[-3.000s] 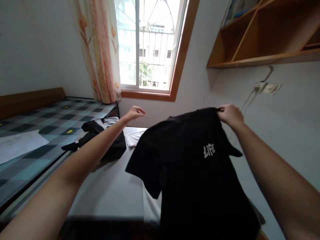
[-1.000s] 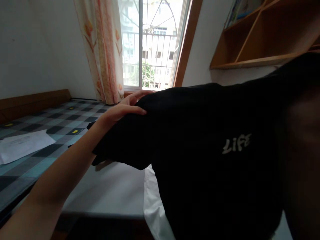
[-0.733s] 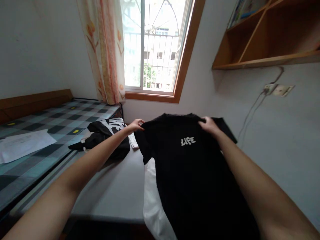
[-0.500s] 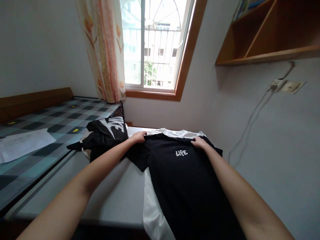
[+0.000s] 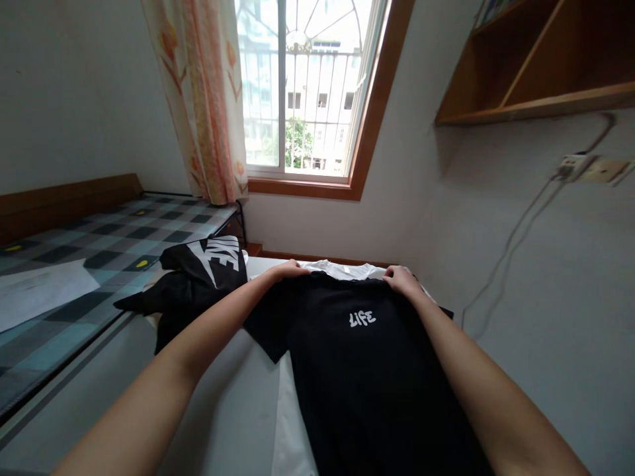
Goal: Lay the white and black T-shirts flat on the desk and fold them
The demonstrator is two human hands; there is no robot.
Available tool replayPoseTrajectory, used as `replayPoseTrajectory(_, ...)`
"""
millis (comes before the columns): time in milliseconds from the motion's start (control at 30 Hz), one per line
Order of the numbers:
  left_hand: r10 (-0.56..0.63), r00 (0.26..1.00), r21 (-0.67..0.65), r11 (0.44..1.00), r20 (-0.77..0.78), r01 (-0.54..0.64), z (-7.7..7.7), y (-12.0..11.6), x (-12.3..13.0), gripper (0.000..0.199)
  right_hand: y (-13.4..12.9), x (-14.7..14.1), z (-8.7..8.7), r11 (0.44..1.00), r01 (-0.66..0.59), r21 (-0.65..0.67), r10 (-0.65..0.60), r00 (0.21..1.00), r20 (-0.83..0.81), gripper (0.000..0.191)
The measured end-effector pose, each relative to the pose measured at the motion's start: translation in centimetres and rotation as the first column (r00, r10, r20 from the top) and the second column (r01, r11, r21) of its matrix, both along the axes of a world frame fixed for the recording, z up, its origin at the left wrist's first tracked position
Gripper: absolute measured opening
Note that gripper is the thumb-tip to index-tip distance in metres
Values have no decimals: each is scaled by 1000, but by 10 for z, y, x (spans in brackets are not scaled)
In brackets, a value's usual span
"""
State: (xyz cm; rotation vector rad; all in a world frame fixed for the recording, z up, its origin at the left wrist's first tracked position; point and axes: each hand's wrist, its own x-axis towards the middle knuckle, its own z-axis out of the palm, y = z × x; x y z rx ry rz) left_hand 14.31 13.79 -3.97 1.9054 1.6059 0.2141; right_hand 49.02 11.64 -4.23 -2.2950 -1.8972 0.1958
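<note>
While both arms reach over the grey-white table (image 5: 233, 403), one black shirt (image 5: 367, 396) lies spread along its right part, lower end running out of view. Lettering on shirt: one word, "Life", in white, stylised capitals and small letters mixed. Left hand (image 5: 290, 270): fingers pinching the shirt at the left shoulder. Right hand (image 5: 401, 281): fingers gripping it near the right shoulder, one sleeve tip showing beyond the forearm.

Beneath: white cloth (image 5: 290, 430), seen past the far collar and along the left edge; mostly covered, it may be a single piece.

Left of the shirt: one black bundle (image 5: 183, 294), crumpled, bearing "NIKE" and one swoosh in white.

Further left: one bed (image 5: 169, 218), checked cover, three yellow marks visible; white paper (image 5: 49, 287) on it.

Wall fittings: one window (image 5: 317, 86), brown frame; one curtain (image 5: 203, 99), orange flowers; one wooden shelf (image 5: 536, 79), upper right; two sockets (image 5: 575, 166) below, the left one with a plug in.
</note>
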Motion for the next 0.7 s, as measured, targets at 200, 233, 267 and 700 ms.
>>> replayPoseTrajectory(200,-15,974,-73,997,228,33,1,16,10,52,-8,-18,3,975,-61,215,-52,872,487,32)
replayPoseTrajectory(233,-21,963,-99,994,268,49,1,19,12,50,-7,-20,3,975,-115,191,9,877,481,34)
replayPoseTrajectory(267,-27,953,-120,991,302,66,0,22,13,49,-5,-21,3,980,-154,130,83,898,433,37)
replayPoseTrajectory(700,-188,784,-170,921,592,350,4,46,18,29,24,22,11,848,-454,-274,361,873,-328,25)
